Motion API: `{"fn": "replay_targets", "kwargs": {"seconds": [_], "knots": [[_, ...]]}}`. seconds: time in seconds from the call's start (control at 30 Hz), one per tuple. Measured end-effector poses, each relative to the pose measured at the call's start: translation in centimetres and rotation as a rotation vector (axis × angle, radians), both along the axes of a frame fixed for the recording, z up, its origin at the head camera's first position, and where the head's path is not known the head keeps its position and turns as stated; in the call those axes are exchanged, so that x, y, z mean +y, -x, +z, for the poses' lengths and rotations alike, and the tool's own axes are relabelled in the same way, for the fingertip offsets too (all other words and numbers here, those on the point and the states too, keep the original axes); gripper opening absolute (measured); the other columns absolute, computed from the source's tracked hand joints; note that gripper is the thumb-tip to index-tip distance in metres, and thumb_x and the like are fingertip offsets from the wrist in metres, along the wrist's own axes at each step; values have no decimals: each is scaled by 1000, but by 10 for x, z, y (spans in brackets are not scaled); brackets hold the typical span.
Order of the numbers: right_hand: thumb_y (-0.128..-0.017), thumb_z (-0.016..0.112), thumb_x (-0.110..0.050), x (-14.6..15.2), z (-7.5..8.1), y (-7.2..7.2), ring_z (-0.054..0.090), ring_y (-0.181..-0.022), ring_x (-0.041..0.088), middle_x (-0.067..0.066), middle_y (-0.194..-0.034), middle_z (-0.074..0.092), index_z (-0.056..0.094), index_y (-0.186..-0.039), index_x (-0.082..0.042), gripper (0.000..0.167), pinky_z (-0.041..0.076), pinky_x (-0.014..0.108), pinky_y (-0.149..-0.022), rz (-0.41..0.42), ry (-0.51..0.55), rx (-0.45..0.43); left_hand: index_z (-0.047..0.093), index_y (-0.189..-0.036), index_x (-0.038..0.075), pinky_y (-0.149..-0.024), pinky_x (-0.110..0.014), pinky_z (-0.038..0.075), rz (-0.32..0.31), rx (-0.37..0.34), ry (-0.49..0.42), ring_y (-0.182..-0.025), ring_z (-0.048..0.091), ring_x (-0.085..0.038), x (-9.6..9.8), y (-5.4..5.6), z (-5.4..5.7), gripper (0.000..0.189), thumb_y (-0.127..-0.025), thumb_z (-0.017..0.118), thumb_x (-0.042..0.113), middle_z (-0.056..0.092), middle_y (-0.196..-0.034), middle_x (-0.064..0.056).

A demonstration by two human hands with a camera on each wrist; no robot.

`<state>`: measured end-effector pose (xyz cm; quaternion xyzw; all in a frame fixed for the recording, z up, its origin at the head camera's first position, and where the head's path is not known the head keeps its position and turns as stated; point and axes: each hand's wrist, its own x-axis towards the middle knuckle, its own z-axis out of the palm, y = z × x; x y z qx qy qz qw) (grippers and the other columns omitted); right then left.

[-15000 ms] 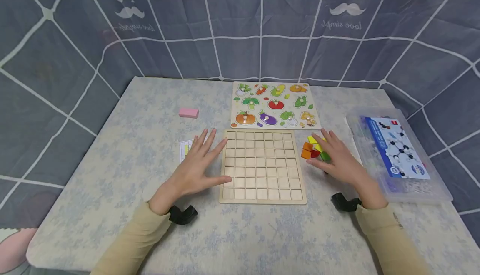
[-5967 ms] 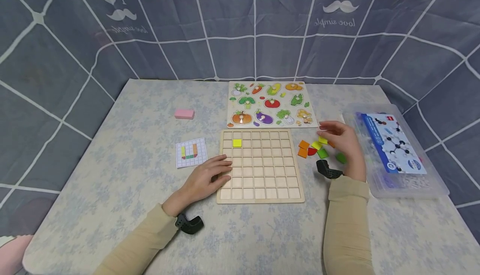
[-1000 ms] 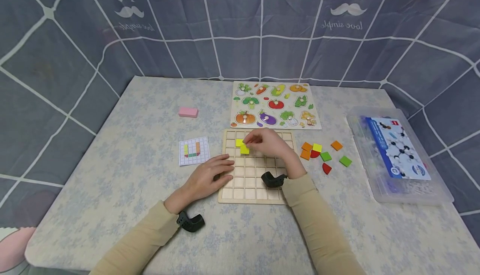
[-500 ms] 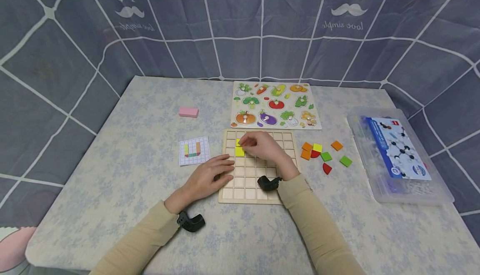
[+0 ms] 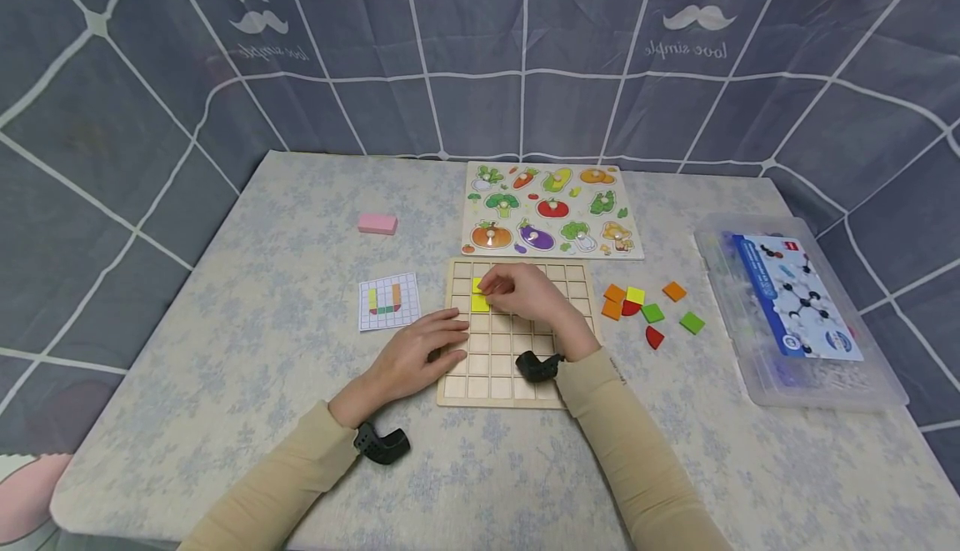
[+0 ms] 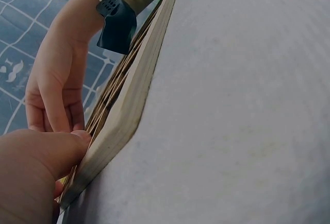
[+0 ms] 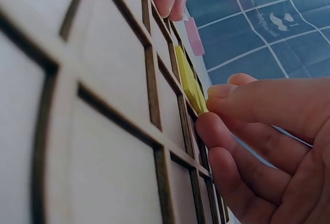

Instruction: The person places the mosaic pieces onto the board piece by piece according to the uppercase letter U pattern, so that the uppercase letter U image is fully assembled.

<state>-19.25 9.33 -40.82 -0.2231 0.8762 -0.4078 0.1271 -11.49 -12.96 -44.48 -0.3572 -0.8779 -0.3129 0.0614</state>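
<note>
A square wooden grid board (image 5: 487,403) lies in the middle of the table. My left hand (image 5: 408,357) rests along its left side; in the left wrist view the thumb (image 6: 69,149) lies on the rim. Two yellow square tiles, an upper one (image 5: 476,283) and a lower one (image 5: 479,304), stand one below the other near the board's upper left. At these tiles my right hand (image 5: 528,294) has its fingers curled, partly covering them. In the right wrist view, the fingertips (image 7: 219,91) pinch the corner of a slightly tilted yellow tile (image 7: 192,82).
A pattern card (image 5: 408,316) lies left of the board, with a pink block (image 5: 377,224) behind it. Several loose tiles, including a green one (image 5: 691,323), lie to the right. Beyond are a vegetable puzzle (image 5: 517,222) and a clear plastic case (image 5: 862,380).
Over the seconds my right hand has carried yellow tiles from the right-hand pile to the board. The second tile has shifted slightly left into line below the first. My left hand stays still.
</note>
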Motion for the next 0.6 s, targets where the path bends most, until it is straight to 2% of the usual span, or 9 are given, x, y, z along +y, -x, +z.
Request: {"fn": "replay_targets", "kwargs": {"seconds": [0.23,0.6], "knots": [[-87,68,-11,2,2,-1,60,-78,14,-1,-87,65,69,-100,-11,13,54,28,-68,-3,-3,-15,70,-111,4,-108,-35,40,-2,1,0,-127,46,-24,0,0,0,29,-91,63,23,61,-123,-6],[-87,68,-11,10,10,1,60,-86,18,2,-95,66,68,-106,-7,19,55,31,-77,-15,-9,-5,69,-113,4,-109,-34,39,1,-9,6,-127,45,-24,0,0,1,30,-91,63,24,61,-124,-7]]}}
